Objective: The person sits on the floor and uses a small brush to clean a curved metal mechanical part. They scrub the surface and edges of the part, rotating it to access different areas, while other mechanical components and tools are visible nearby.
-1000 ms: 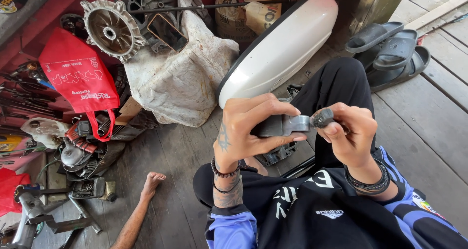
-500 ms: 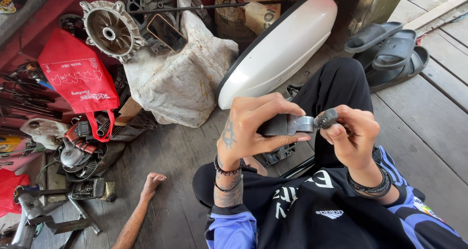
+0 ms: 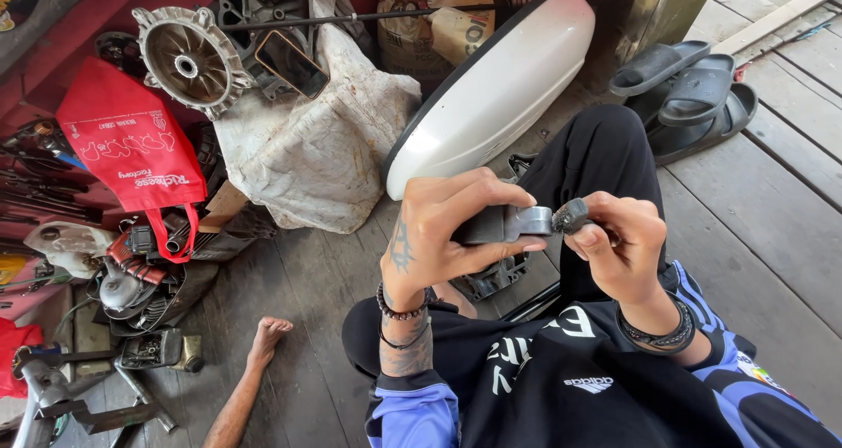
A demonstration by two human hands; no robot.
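A flat grey metal part (image 3: 504, 224) is held above the person's lap, clamped in the left hand (image 3: 447, 229) with fingers curled over it and the thumb beneath. At its right end sits a small dark round piece (image 3: 570, 214), pinched between thumb and fingertips of the right hand (image 3: 618, 242). Below lie weathered grey wooden floorboards (image 3: 772, 211). Just beyond the hands, a white curved plastic body panel (image 3: 500, 88) leans beside a dirty white cloth sack (image 3: 316, 150). Dark rubber sandals (image 3: 693, 88) rest to the right; a red fabric bag (image 3: 127, 145) and a finned metal engine casing (image 3: 186, 62) sit left.
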